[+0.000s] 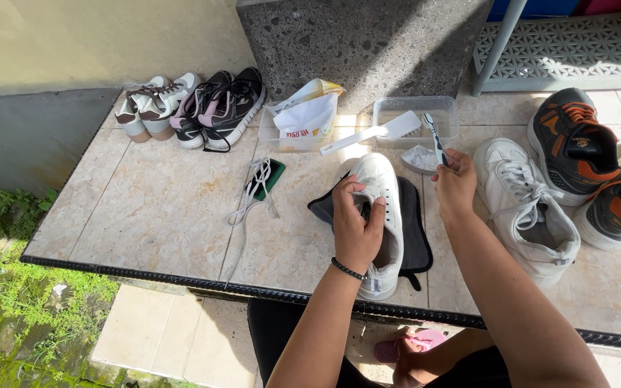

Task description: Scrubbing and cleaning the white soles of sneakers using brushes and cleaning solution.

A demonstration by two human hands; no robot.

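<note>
Fingers (359, 192) gripping white sneaker (382, 215), toothbrush (436, 140) raised

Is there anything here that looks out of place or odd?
Only small things. The white shoe under the left hand has no laces; loose white laces trail toward the tile edge. The right hand holds a toothbrush. Nothing looks spilled or damaged.

both forearms reach forward from the lower frame. left hand (357, 226) palm-down, fingers (348, 188) curled in a grip, dark band at wrist. right hand (456, 183) raised, fingers pinched closed.
</note>
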